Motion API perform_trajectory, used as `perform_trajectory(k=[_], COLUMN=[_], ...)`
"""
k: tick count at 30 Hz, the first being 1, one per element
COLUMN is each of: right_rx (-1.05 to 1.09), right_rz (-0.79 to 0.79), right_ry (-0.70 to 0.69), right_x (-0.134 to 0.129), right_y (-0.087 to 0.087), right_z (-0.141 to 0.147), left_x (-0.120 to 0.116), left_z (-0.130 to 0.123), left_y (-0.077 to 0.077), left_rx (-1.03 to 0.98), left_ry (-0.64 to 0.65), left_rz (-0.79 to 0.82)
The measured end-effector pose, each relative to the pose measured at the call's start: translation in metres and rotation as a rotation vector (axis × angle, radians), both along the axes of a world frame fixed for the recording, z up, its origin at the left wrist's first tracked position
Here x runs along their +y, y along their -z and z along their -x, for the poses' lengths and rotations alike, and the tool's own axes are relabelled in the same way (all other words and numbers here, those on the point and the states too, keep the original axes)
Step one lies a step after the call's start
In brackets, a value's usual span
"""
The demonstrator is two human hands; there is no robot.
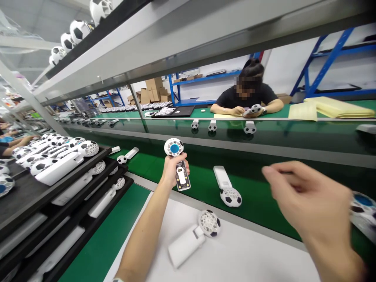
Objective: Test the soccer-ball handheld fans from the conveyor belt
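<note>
My left hand [169,171] is wrapped round a small handheld fan [174,147] with a football-patterned head and a blue centre. Its handle shows a see-through face with a dark board and a white piece. My right hand [314,201], smeared by motion, is raised at the right, thumb and curled fingers pinched together with nothing visible in them. Between the hands another fan [231,197] lies on the green conveyor belt [202,178]. Closer to me, a white fan [186,246] rests on the white sheet [249,250].
Stacked black trays [17,207] of fans stand at the left. Beyond the belt a co-worker [249,94] holds a fan near yellow sheets [340,107]. A grey overhead shelf [152,51] crosses above. Another blue-centred fan [364,201] is partly visible behind my right hand.
</note>
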State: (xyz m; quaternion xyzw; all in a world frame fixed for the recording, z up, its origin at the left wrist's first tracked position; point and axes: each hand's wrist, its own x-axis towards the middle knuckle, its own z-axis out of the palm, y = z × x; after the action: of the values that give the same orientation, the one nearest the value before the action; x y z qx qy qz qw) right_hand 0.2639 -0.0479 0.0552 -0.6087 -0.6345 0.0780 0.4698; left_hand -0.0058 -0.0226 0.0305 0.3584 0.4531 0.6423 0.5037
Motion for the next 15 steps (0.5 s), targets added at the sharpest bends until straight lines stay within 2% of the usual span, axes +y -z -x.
perform_trajectory(k=[4, 6, 8, 11, 15], right_rx=[-0.227, -0.332, -0.383, -0.467, -0.554], right_rz=[0.439, 0.606, 0.685, 0.721, 0.765], right_ry=[0.077, 0.092, 0.072, -0.032, -0.196], right_x=[0.04, 0.054, 0.06, 0.06, 0.056], right_y=[0.008, 0.017, 0.028, 0.044, 0.069], right_z=[-0.001, -0.003, -0.003, 0.005, 0.023], left_x=[-0.002, -0.002, 0.0, -0.002, -0.023], left_z=[0.001, 0.0, -0.001, -0.006, -0.011], left_y=[-0.003, -0.002, -0.001, -0.004, -0.026], left_rx=[0.085, 0.149, 0.227, 0.348, 0.47], left_ry=[0.003, 0.004, -0.002, -0.025, -0.05], left_rz=[0.002, 0.006, 0.019, 0.034, -0.002])
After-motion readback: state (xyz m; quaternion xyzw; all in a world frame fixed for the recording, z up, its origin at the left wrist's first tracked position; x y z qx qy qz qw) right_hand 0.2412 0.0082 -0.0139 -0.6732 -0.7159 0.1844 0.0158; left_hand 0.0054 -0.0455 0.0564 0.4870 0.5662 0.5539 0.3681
